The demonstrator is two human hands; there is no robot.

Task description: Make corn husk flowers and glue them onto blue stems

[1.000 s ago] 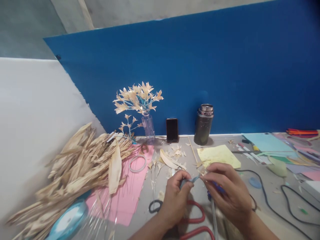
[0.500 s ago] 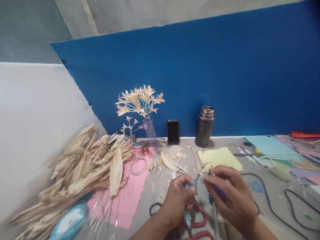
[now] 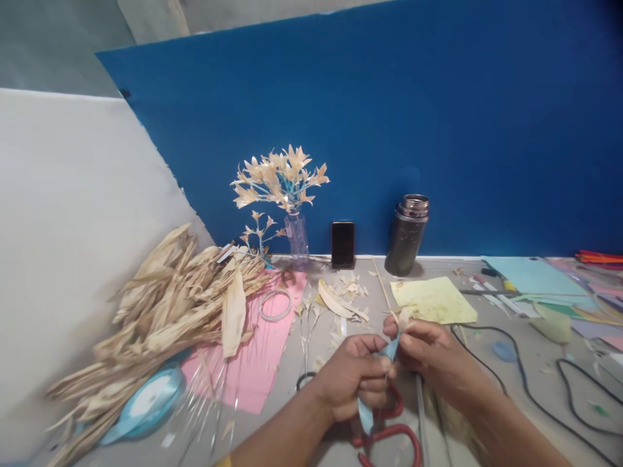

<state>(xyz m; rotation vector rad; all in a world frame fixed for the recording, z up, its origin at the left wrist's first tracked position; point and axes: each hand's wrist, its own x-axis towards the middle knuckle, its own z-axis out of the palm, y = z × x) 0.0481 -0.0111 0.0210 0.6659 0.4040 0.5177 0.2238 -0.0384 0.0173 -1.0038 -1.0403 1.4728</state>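
Note:
My left hand (image 3: 357, 376) is closed in a pinch on a light blue ribbon (image 3: 366, 415), whose loose end hangs below the fingers. The upper part of the ribbon runs to a small pale corn-husk flower (image 3: 403, 316). My right hand (image 3: 433, 353) closes its fingertips around the base of that flower, where the ribbon meets it. Fingers hide part of the flower and its stem. Below my hands lie red-handled scissors (image 3: 413, 444); their blades are hidden. Several finished husk flowers on thin stems (image 3: 305, 318) lie to the left of my hands.
Dried corn husks (image 3: 185, 318) and a blue ribbon roll (image 3: 148, 402) lie left, near pink paper (image 3: 265, 370) with wires. Behind stand a flower-filled clear vase (image 3: 296, 240), a phone (image 3: 343, 245) and a dark flask (image 3: 407, 237). Yellow paper (image 3: 438, 298) and a black cord (image 3: 518, 366) lie right.
My right hand has moved left to the flower's base and taken hold there; the blue item near it no longer shows. My left hand keeps the ribbon. The camera view has tipped slightly down.

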